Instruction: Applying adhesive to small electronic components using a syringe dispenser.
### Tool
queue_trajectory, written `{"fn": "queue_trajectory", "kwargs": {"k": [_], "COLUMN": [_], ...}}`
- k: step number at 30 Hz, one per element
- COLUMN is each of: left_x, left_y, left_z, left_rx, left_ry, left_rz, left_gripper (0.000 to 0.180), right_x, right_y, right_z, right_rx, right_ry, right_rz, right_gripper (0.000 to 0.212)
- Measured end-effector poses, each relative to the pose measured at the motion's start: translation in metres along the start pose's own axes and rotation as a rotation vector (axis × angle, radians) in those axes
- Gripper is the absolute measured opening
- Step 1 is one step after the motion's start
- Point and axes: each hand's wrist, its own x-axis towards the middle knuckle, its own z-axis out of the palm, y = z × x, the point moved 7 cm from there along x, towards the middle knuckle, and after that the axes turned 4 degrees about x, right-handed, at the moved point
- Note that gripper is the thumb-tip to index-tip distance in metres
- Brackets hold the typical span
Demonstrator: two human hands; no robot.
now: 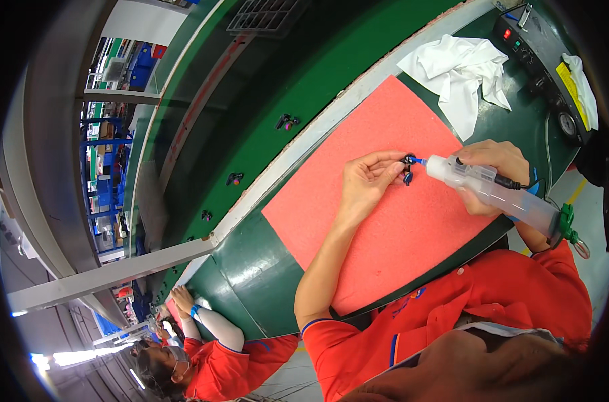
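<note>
My left hand (pixel 369 179) pinches a small black part (pixel 407 161) with a blue bit between thumb and fingertips, just above the pink foam mat (pixel 385 234). My right hand (pixel 495 167) grips a clear syringe dispenser (pixel 498 191) with a black cable plugged into it. The dispenser's blue needle tip (pixel 419 161) touches the small part. The syringe's rear end carries a green cap (pixel 567 224) that points toward my red-sleeved arm.
A crumpled white cloth (pixel 462 70) lies beyond the mat. A black control box (pixel 542 63) with a red light stands at the far right. Small black parts (pixel 286 122) ride on the green conveyor belt (pixel 264 100). Another person's hand (pixel 182 299) works at the lower left.
</note>
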Motion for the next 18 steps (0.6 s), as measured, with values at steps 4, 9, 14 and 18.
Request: {"fn": "queue_trajectory", "kwargs": {"k": [4, 9, 14, 18], "left_x": [-0.0005, -0.0015, -0.0026, -0.0021], "left_y": [0.0019, 0.0013, 0.0013, 0.0000], "left_z": [0.0003, 0.0012, 0.0008, 0.0012], "left_rx": [0.007, 0.004, 0.020, 0.019], "left_ry": [-0.003, 0.000, -0.003, -0.002], "left_rz": [0.002, -0.001, 0.000, 0.008], "left_gripper": [0.019, 0.019, 0.019, 0.019], "right_x": [0.0000, 0.0005, -0.0001, -0.0002], "right_y": [0.0013, 0.0004, -0.0001, -0.0007], "right_z": [0.0044, 0.0065, 0.0074, 0.0074], "right_rx": [-0.047, -0.065, -0.069, -0.066], "right_ry": [-0.030, -0.039, -0.042, -0.041], "right_rz": [-0.004, -0.020, -0.008, -0.001], "right_gripper": [0.039, 0.038, 0.037, 0.036]}}
